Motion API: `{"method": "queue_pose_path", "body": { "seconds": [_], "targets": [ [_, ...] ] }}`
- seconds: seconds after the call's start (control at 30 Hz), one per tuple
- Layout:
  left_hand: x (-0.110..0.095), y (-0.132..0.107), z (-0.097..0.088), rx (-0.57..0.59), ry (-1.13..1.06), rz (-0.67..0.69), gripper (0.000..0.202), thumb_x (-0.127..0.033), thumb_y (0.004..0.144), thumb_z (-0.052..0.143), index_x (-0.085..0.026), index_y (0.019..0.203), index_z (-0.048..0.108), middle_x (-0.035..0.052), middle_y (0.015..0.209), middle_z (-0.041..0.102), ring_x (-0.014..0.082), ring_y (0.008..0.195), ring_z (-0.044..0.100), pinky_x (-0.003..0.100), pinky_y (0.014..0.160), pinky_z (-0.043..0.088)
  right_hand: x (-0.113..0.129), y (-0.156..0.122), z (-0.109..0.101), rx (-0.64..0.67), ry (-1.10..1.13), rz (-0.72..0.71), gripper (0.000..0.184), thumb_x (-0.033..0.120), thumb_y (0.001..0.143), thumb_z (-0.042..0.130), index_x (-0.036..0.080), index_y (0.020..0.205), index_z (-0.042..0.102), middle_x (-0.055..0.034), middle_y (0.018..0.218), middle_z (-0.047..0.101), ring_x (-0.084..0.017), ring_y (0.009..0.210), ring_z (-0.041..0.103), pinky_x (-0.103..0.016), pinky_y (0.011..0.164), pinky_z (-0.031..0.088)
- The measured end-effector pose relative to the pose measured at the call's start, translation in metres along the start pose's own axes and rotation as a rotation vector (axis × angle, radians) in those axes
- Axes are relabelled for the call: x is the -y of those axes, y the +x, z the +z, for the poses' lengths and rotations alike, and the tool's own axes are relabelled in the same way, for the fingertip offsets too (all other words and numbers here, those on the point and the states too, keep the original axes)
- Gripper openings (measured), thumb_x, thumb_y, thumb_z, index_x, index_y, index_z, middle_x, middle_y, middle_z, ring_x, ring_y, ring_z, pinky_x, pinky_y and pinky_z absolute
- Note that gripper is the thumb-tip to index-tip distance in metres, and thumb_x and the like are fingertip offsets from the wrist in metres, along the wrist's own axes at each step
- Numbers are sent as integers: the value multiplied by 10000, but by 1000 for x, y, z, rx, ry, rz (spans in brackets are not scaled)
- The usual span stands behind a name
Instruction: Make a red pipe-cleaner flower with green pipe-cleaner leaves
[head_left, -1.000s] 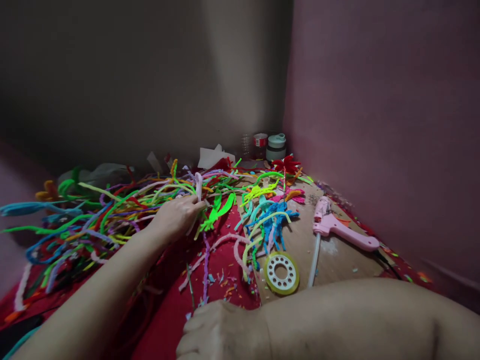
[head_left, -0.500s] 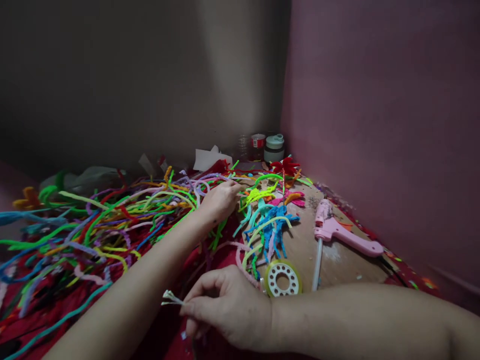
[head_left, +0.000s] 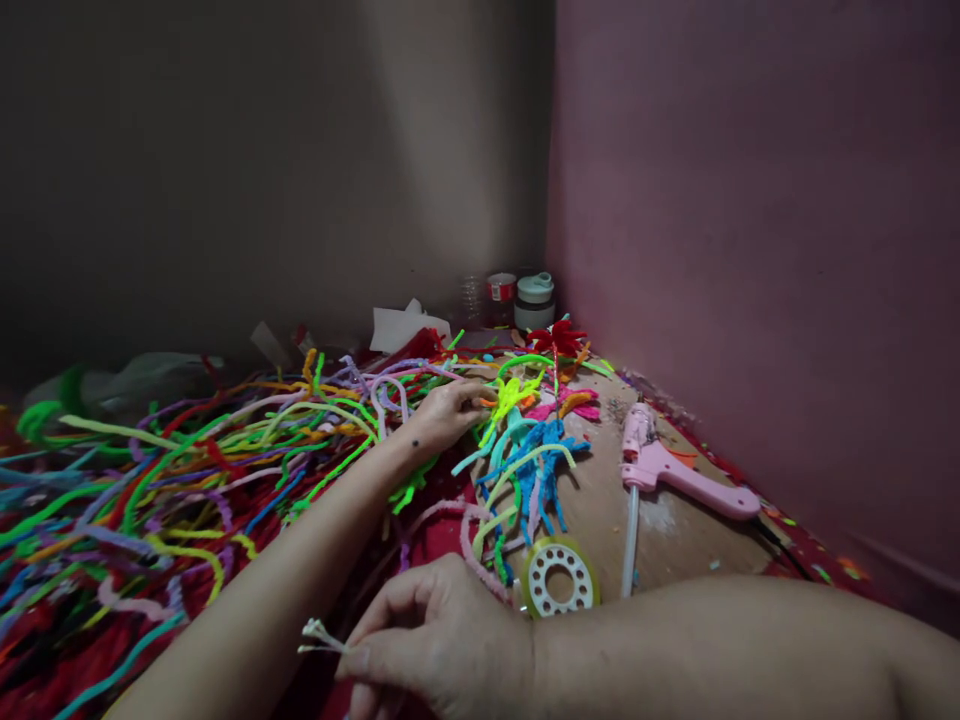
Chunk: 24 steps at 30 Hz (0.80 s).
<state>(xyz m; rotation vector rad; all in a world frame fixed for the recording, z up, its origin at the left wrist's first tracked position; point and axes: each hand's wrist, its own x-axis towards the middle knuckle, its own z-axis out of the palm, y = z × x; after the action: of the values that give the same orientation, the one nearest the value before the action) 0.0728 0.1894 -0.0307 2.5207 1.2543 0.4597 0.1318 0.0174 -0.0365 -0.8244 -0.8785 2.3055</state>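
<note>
My right hand (head_left: pixel 442 630) is pinched round a small bunch of flower stamens (head_left: pixel 322 634), thin stems with pale tips poking out to the left of thumb and forefinger. Farther off, my left hand (head_left: pixel 454 408) reaches into the pipe cleaners with its fingers drawn together. A bit of orange shows at its fingertips; whether it is held is unclear. Just right of those fingers lies a yellow-green pipe-cleaner piece (head_left: pixel 511 400). Blue pipe-cleaner pieces (head_left: pixel 551 455) lie nearer, beside a roll of clear tape (head_left: pixel 536 590) close to my right wrist.
A pink glue gun (head_left: pixel 675 475) with a glue stick lies on the brown board (head_left: pixel 600 510). Loose pipe cleaners (head_left: pixel 195 450) spread over the red cloth at left. A red pipe-cleaner flower (head_left: pixel 557 340), white paper (head_left: pixel 405 328) and a lidded jar (head_left: pixel 535 300) are near the wall corner.
My left hand has come slightly down in the view, and orange now shows at its fingertips. My right hand has shifted a little down and left, still pinching the stamens. The view has turned slightly.
</note>
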Motion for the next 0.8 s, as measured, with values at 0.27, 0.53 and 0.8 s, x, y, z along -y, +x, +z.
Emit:
{"method": "queue_pose_path", "body": {
  "seconds": [0.27, 0.53, 0.8],
  "targets": [
    [19, -22, -32, 165, 237, -61, 563, -258, 655, 603, -157, 1202, 517, 106, 1128, 519, 238, 1012, 542, 334, 855, 441, -2, 0, -2, 31, -60, 17, 457, 498, 430, 756, 123, 577, 539, 55, 463, 533, -40, 387, 458, -212, 492, 385],
    [50, -39, -29, -45, 395, -37, 392, -120, 756, 380, -161, 1071, 611, 107, 1023, 563, 219, 924, 576, 329, 802, 450, -4, -1, -3, 34, -58, -1, 445, 481, 433, 753, 117, 587, 549, 45, 478, 541, -46, 403, 469, -227, 519, 398],
    [48, -38, -39, -112, 364, -53, 243, -170, 716, 430, -159, 798, 658, 83, 860, 616, 200, 785, 582, 320, 742, 449, -6, 1, -2, 47, -88, -5, 414, 460, 470, 742, 117, 581, 540, 39, 479, 537, -54, 418, 476, -234, 523, 401]
  ]
}}
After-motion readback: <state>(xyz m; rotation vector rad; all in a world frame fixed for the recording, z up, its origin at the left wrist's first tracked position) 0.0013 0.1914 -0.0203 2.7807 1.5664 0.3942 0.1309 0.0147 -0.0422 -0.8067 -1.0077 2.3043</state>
